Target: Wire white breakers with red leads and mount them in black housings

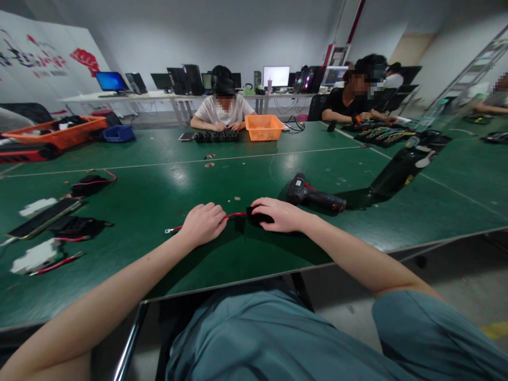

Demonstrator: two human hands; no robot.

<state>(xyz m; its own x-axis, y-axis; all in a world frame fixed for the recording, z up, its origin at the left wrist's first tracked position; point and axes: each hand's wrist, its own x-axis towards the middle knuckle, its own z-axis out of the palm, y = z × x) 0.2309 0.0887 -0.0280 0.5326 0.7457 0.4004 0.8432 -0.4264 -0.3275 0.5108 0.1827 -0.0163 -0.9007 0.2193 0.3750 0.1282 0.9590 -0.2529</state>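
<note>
My left hand [204, 223] is closed around a red cable [237, 214], its fingers curled over it. The cable's end with a metal ring lug [170, 230] sticks out to the left of that hand. To the right, the cable runs into a small black box-like part [257, 216] on the green table. My right hand [273, 214] wraps over this black part from the right, thumb and fingers on its sides. Much of the part is hidden under my palm. A black cordless drill [313, 196] lies just beyond my right hand.
A dark bottle-like object [405, 166] stands tilted at the right. On the left lie a phone [45, 218], black parts [77, 226] and white parts [37, 256] with red cables. An orange basket [264, 128] is across the green table [159, 196], where two people sit working.
</note>
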